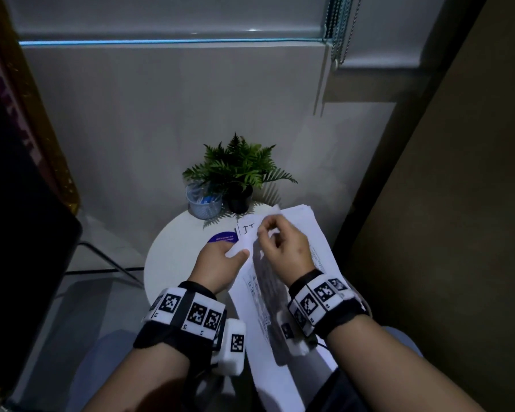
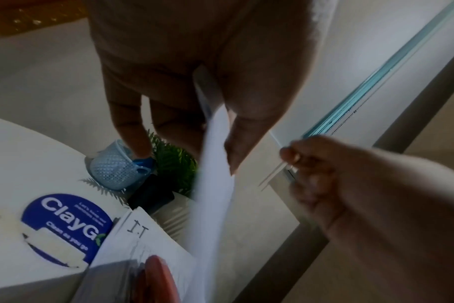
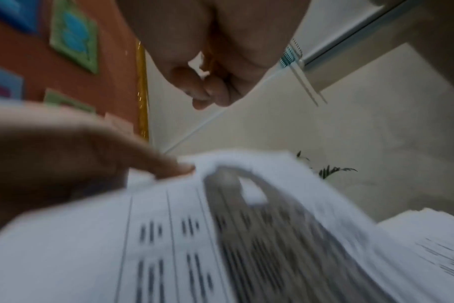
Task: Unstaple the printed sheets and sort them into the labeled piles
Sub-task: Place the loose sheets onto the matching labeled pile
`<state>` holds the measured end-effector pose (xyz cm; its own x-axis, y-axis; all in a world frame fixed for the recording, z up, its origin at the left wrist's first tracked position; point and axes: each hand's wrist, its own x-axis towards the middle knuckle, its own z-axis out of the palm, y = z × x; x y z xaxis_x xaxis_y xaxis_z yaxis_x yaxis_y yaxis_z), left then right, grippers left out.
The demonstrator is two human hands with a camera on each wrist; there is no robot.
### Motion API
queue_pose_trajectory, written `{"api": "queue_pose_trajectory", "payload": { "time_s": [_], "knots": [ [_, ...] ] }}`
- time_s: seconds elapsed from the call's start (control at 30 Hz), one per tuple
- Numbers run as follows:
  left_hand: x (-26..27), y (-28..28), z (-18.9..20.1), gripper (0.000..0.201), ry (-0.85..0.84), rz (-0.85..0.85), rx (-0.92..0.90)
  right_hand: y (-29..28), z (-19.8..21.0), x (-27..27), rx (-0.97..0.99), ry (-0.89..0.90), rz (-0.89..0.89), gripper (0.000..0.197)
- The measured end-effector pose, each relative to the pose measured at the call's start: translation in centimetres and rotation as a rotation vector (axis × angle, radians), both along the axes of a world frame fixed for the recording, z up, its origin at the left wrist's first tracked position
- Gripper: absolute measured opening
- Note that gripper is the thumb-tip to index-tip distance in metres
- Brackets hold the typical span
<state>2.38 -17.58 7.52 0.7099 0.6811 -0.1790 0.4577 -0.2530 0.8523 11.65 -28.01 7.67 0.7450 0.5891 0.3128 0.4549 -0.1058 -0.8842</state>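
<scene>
Stapled white printed sheets were held above the round white surface, pinched by the left hand; the right hand was curled at their corner. Tearing was possible if pulled hard.

Dim room, cool grey light from overhead. A blue glare strip crosses the wall. Edges bow in the head view. Printed sheets smear with motion blur; shadows fall across them.
</scene>
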Motion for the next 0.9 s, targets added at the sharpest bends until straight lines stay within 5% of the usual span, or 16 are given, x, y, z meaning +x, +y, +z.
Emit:
{"api": "queue_pose_trajectory", "payload": {
  "time_s": [0.17,0.5,0.67,0.9],
  "knots": [
    [-0.9,1.2,0.2,0.016,-0.065,0.060,0.054,-0.8,1.4,4.1,-0.007,0.160,-0.159,0.027],
    [-1.6,2.4,-0.1,0.016,0.077,-0.065,0.295,-10.8,-2.1,14.7,-0.524,0.163,-0.497,0.025],
    [-1.9,2.0,-0.2,0.019,0.031,-0.025,0.270,-11.4,-2.4,16.7,-0.704,0.119,-0.527,0.024],
    [-2.1,2.4,0.3,0.014,-0.060,-0.049,0.205,-9.7,-2.8,16.1,-0.616,0.195,-0.425,0.021]
  ]
}}
